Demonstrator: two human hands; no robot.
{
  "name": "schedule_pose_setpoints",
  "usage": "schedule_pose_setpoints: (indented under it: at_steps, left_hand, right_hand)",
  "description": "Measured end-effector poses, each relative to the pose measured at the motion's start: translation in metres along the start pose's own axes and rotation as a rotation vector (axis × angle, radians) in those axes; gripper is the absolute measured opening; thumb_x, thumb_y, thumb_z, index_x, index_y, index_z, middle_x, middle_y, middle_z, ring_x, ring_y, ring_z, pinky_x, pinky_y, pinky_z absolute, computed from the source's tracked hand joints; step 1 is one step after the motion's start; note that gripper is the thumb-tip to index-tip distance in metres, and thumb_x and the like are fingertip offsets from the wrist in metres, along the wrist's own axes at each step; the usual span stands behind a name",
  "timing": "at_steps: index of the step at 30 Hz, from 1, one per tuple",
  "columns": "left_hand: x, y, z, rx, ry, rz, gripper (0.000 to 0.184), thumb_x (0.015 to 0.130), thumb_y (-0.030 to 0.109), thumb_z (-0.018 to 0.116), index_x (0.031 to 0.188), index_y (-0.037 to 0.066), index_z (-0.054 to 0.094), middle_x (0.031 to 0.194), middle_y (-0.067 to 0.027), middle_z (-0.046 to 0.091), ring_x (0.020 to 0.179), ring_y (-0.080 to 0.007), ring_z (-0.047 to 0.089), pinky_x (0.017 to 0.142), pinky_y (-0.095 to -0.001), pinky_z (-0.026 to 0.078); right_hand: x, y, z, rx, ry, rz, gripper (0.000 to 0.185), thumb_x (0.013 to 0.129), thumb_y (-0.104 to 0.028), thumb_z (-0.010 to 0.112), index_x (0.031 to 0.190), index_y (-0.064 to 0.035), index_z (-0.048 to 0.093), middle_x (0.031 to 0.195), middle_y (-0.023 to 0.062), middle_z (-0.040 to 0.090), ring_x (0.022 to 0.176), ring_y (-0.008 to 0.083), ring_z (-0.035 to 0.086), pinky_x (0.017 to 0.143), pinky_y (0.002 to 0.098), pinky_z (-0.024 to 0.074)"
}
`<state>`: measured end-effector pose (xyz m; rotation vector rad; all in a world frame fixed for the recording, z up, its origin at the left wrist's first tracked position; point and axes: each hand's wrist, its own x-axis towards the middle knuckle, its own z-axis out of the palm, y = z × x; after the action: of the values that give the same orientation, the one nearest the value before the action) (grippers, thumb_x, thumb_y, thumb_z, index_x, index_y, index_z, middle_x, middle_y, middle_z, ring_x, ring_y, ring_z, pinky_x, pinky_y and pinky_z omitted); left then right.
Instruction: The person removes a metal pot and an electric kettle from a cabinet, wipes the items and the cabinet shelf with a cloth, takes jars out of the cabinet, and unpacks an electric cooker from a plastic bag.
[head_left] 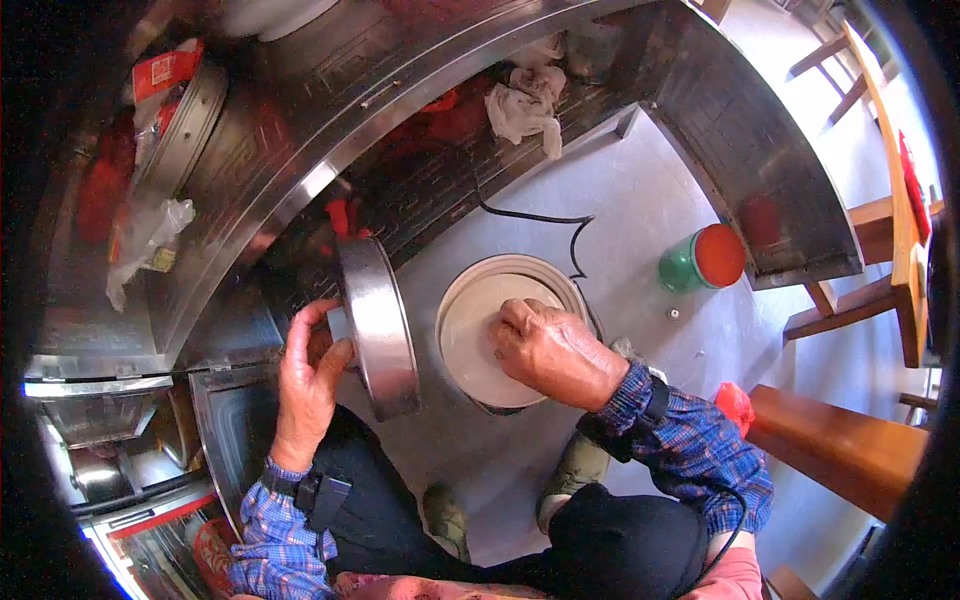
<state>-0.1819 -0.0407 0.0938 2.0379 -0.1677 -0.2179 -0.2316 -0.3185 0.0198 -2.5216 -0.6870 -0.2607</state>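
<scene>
My left hand (pixel 308 375) grips a round metal pot lid (pixel 385 325) from its outer side, near a pale knob, and the lid stands tilted on edge. To its right, a round pot (pixel 466 386) with a cream rim sits on the grey floor. Its inside looks pale and smooth; I cannot tell what it contains. Over the pot is my right hand (pixel 545 345), its fingers curled closed above the pale surface. Anything inside those fingers is hidden.
A green jar with a red lid (pixel 718 256) stands right of the pot. A black cord (pixel 535 215) runs behind it. Metal cabinet panels (pixel 800 180) curve around the back. Crumpled plastic bags (pixel 527 108) lie on a ledge. Wooden stools (pixel 850 430) stand at the right.
</scene>
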Motion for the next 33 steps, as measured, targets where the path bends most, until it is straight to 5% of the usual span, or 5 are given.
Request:
schedule_pose_setpoints:
  at_steps: [8,13,15,22,33]
  left_hand:
    - [0.008,-0.005,0.002,0.188,-0.072,0.168,0.043,0.087,0.009,0.069,0.126,0.003,0.053,0.111,-0.0027,0.05,0.094,-0.0114,0.052,0.074,-0.025,0.046]
    - [0.011,0.03,0.023,0.426,-0.154,0.329,0.051,0.076,0.013,0.073,0.124,0.006,0.057,0.117,-0.0107,0.05,0.107,-0.0232,0.052,0.09,-0.0323,0.045]
    - [0.015,0.033,0.038,0.448,-0.173,0.426,0.057,0.069,0.01,0.078,0.123,0.01,0.059,0.113,-0.0121,0.05,0.099,-0.0252,0.054,0.083,-0.034,0.048]
    - [0.026,0.044,0.099,0.579,-0.343,0.674,0.053,0.071,0.019,0.08,0.119,0.009,0.061,0.114,-0.016,0.048,0.105,-0.0337,0.054,0.09,-0.042,0.048]
    - [0.027,0.028,0.13,0.662,-0.468,0.712,0.059,0.069,0.022,0.081,0.123,0.01,0.058,0.114,-0.0176,0.049,0.104,-0.0365,0.053,0.09,-0.0452,0.047]
  right_hand:
    - [0.0,0.005,0.006,-0.047,-0.025,-0.002,0.012,0.074,-0.008,0.06,0.084,-0.0035,0.054,0.085,0.013,0.05,0.08,0.0282,0.06,0.069,0.0378,0.0515]
    - [-0.012,0.012,-0.008,0.185,0.056,0.054,0.016,0.078,-0.004,0.062,0.094,-0.0032,0.059,0.089,0.0138,0.056,0.08,0.0307,0.061,0.07,0.0384,0.0523]
    - [-0.031,0.022,-0.016,0.275,0.206,0.272,0.018,0.083,-0.004,0.059,0.101,-0.0035,0.059,0.091,0.0162,0.059,0.084,0.0345,0.063,0.074,0.0408,0.0533]
    - [-0.086,0.06,-0.042,0.24,0.417,0.64,0.013,0.087,-0.001,0.06,0.099,-0.0053,0.063,0.09,0.0144,0.062,0.08,0.0319,0.062,0.07,0.0377,0.0499]
    - [-0.101,0.059,-0.039,0.291,0.464,0.628,0.016,0.086,-0.001,0.06,0.101,-0.0055,0.064,0.09,0.014,0.062,0.081,0.0302,0.061,0.071,0.037,0.0496]
